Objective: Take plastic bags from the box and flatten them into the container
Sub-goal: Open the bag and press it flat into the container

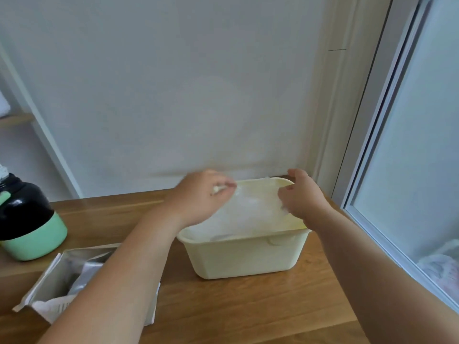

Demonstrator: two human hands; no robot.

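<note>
Pinch grip both sides: left hand [198,197] and right hand [301,198] each nip edge of plastic bag [250,207], stretched over container [244,256]. I judge film near weightless, limp, slippery, tear-prone; hold corners, pull taut; box [62,269] well left

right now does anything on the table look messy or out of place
Only the box: its flaps are splayed open and a crumpled white sheet spills from its near end onto the table. The container stands upright, nothing spilled.

wooden table [243,304], cream container [244,256], box [62,281], bottle [27,224]
</note>
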